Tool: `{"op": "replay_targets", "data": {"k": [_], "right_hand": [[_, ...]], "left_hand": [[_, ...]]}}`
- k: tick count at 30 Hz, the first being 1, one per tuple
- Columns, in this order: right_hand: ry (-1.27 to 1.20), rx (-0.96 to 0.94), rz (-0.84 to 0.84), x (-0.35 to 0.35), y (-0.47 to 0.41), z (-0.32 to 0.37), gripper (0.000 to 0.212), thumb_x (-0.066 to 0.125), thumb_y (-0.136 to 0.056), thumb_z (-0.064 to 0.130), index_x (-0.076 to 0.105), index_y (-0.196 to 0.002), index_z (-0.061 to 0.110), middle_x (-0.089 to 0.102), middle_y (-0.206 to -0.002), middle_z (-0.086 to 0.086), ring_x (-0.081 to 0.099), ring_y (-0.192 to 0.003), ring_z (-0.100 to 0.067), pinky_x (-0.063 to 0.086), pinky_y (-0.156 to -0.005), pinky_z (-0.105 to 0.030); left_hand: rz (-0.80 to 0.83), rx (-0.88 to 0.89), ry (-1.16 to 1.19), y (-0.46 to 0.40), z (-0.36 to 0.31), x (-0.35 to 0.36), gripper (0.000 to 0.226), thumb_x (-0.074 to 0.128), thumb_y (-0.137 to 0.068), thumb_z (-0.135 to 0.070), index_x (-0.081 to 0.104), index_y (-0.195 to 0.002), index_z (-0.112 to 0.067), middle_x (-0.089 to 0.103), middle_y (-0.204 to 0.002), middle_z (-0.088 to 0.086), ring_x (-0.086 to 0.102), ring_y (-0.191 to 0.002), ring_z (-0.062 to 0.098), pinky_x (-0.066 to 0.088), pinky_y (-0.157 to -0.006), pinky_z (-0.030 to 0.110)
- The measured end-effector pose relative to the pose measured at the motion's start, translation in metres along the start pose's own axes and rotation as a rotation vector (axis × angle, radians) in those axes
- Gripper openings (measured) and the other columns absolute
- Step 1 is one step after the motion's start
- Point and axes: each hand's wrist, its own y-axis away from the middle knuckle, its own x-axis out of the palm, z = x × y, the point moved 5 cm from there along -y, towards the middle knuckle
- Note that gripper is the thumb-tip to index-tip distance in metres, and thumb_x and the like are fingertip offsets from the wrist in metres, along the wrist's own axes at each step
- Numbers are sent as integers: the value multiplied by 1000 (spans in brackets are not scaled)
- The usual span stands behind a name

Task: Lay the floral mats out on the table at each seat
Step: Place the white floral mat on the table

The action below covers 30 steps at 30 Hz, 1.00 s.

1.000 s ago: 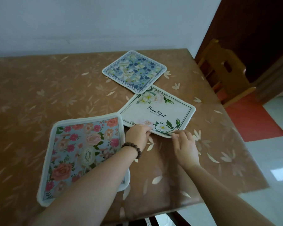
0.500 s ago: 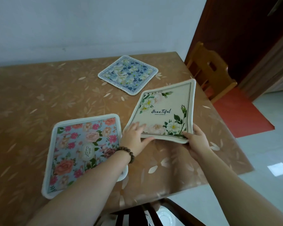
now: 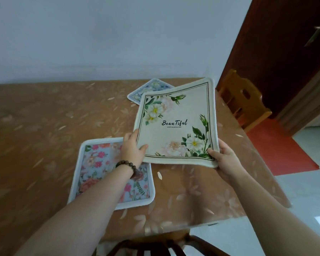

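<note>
The left hand (image 3: 132, 148) is pinching the near left corner of the cream mat (image 3: 175, 124), thumb on the printed face and the other fingers curling behind it. The right hand (image 3: 224, 159) is gripping the near right corner the same way, thumb on top near the flowers. Taking both near corners is probably keeping the soft mat spread flat and its lettering facing the person, so it can be turned and lowered squarely at a seat.

The cream mat is hanging tilted in the air above the right half of the table (image 3: 44, 126), its far edge raised, touching nothing but the hands. It likely belongs at the right edge, by the wooden chair (image 3: 242, 104) standing there.

The pink mat (image 3: 100, 172) is lying flat near the front edge, just left of the hands, above another chair's dark back (image 3: 155, 246). The blue mat (image 3: 148, 89) is lying near the back edge, partly hidden behind the cream one.

No containers are showing here; nothing is holding anything else.
</note>
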Motion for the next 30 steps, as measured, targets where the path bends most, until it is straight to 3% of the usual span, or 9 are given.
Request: {"op": "replay_targets", "data": {"k": [4, 8, 11, 15, 17, 19, 21, 25, 30], "right_hand": [[245, -65, 12, 63, -15, -22, 41, 49, -92, -6, 59, -114, 26, 69, -111, -4, 67, -100, -22, 55, -84, -37], [443, -47, 34, 120, -17, -67, 39, 52, -91, 2, 55, -100, 40, 67, -100, 11, 65, -94, -11, 54, -71, -24], [523, 12, 75, 147, -13, -108, 34, 52, -90, 1, 53, -110, 29, 64, -104, 6, 61, -103, -19, 53, -84, -36], [721, 61, 103, 163, -2, -145, 34, 58, -88, 5, 52, -118, 19, 62, -93, 12, 61, -86, -10, 44, -64, -17], [848, 59, 102, 166, -1, -152, 42, 63, -84, 7, 50, -122, 17, 61, -100, 5, 57, -87, -14, 44, -68, -22], [964, 26, 143, 170, -1, -155, 40, 64, -82, 11, 48, -118, 16, 58, -110, -2, 55, -103, -24, 48, -84, -36], [1046, 25, 210, 176, 1, -160, 37, 65, -83, 16, 45, -114, 16, 52, -124, -8, 43, -124, -32, 42, -101, -47], [1162, 15, 244, 181, 10, -174, 65, 61, -90, 26, 28, -143, 8, 26, -153, -7, 13, -146, -24, 25, -116, -41], [1159, 21, 138, 171, 14, -180, 72, 58, -92, 30, 21, -149, 8, 13, -159, -10, 21, -144, -28, 32, -112, -39]], "left_hand": [[-121, -45, -37, 17, 45, -51, 60, 67, -85, -16, 42, -140, -10, 44, -131, 9, 51, -112, 25, 38, -88, 24], [-161, -167, -76, 48, 105, -90, 62, 65, -87, -18, 39, -142, -9, 42, -134, 9, 47, -118, 25, 37, -95, 29], [-152, -246, -96, 74, 146, -104, 62, 65, -87, -15, 38, -143, -9, 43, -130, 9, 47, -114, 24, 35, -91, 25], [-111, -355, -132, 103, 187, -104, 60, 62, -89, -16, 37, -143, -9, 41, -132, 7, 47, -116, 24, 41, -95, 31], [-91, -384, -169, 108, 201, -103, 59, 61, -89, -17, 38, -142, -8, 39, -137, 8, 43, -123, 26, 39, -100, 34], [-14, -405, -200, 108, 211, -99, 63, 62, -89, -25, 35, -144, -9, 28, -151, 7, 30, -136, 28, 33, -107, 37], [85, -440, -141, 107, 216, -91, 71, 62, -89, -33, 28, -147, -12, 11, -159, 3, 20, -142, 25, 28, -110, 38], [174, -456, -105, 106, 219, -78, 72, 62, -88, -37, 28, -148, -14, 9, -159, 2, 17, -144, 23, 25, -111, 37], [131, -389, -93, 105, 216, -75, 67, 65, -87, -31, 36, -145, -14, 18, -157, 4, 18, -143, 22, 21, -112, 34]]}}
